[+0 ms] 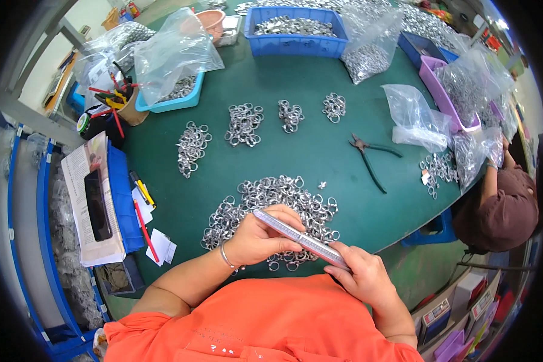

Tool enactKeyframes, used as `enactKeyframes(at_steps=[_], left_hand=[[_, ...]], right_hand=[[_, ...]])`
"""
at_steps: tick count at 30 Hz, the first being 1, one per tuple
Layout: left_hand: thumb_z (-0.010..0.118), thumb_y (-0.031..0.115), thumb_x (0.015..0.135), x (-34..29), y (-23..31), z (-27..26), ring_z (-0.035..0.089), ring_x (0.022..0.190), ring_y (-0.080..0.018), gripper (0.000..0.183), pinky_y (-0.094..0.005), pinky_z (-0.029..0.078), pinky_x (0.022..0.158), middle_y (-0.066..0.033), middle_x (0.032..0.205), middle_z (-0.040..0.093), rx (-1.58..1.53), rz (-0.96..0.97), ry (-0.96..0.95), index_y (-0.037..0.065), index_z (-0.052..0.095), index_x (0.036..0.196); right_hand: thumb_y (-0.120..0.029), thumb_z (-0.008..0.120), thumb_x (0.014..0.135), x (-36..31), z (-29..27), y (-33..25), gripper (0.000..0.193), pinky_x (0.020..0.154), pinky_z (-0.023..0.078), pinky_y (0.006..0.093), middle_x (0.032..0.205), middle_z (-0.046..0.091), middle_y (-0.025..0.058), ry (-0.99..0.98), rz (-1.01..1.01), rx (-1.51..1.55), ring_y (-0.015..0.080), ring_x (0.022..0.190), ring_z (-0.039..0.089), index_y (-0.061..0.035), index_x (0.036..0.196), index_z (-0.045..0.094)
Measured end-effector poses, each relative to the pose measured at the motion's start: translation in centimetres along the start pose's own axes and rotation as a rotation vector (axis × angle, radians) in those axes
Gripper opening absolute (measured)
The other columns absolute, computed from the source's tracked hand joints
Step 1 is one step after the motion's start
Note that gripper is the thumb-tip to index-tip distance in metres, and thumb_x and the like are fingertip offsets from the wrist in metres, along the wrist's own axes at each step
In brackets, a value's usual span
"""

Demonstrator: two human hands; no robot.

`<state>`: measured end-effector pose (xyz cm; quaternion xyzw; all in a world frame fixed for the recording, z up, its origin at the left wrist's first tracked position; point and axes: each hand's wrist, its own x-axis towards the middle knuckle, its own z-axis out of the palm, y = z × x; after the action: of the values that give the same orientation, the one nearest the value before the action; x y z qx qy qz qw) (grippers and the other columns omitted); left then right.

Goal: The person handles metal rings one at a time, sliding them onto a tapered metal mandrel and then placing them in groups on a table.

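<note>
Beyond the left hand (260,237), small ring heaps (192,149) lie spaced out, seemingly against mixing, while its grip is wrapped around the far half of a scale-marked stick (317,247) slanting over the main ring pile (271,193), the right hand (368,274) clasping the near end, apparently for steadiness, green-handled pliers (359,144) beyond.

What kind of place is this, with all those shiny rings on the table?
Probably a workshop or small factory for metal parts. A big pile of metal rings lies on the green table, with pliers nearby, and a blue bin holds lots more metal pieces.
</note>
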<state>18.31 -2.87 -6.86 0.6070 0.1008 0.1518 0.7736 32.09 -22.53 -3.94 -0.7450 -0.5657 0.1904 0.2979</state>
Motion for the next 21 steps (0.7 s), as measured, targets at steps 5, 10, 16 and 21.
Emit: enactKeyframes(at_steps=[5, 10, 16, 21], left_hand=[[0.071, -0.005, 0.066, -0.4, -0.1, 0.4, 0.056, 0.085, -0.0160, 0.026, -0.0263, 0.047, 0.075, -0.0091, 0.094, 0.056, -0.142, -0.008, 0.070, -0.001, 0.063, 0.091], [0.056, -0.002, 0.082, 0.2, 0.5, -2.4, 0.058, 0.074, -0.0145, 0.014, -0.0272, 0.050, 0.068, -0.0058, 0.084, 0.058, -0.332, -0.022, 0.453, -0.001, 0.058, 0.095], [0.055, 0.004, 0.086, 0.9, 1.4, -4.0, 0.058, 0.063, -0.0137, 0.012, -0.0260, 0.051, 0.057, -0.0077, 0.079, 0.059, -0.252, -0.123, 0.331, -0.002, 0.058, 0.096], [0.060, 0.003, 0.082, 0.8, 1.1, -3.7, 0.058, 0.071, -0.0139, 0.019, -0.0259, 0.052, 0.065, -0.0108, 0.091, 0.056, -0.320, -0.065, 0.232, -0.003, 0.059, 0.100]], right_hand=[[-0.018, 0.070, 0.073, 0.2, 0.1, -0.2, 0.040, 0.057, 0.049, 0.0341, 0.080, 0.061, 0.0125, -0.015, 0.056, 0.143, 0.0294, 0.066, 0.060, -0.0044, 0.108, 0.055], [-0.015, 0.068, 0.076, 0.2, -1.4, 0.0, 0.036, 0.062, 0.049, 0.0323, 0.083, 0.061, 0.0156, -0.113, 0.226, 0.334, 0.0284, 0.068, 0.061, -0.0029, 0.108, 0.056], [-0.011, 0.065, 0.078, 0.1, -0.5, 0.5, 0.031, 0.058, 0.043, 0.0267, 0.071, 0.054, 0.0104, -0.044, 0.261, 0.303, 0.0159, 0.060, 0.051, -0.0002, 0.106, 0.055], [-0.018, 0.067, 0.078, 0.4, -0.3, 0.2, 0.035, 0.059, 0.048, 0.0319, 0.077, 0.060, 0.0161, -0.089, 0.285, 0.317, 0.0254, 0.064, 0.060, -0.0033, 0.107, 0.057]])
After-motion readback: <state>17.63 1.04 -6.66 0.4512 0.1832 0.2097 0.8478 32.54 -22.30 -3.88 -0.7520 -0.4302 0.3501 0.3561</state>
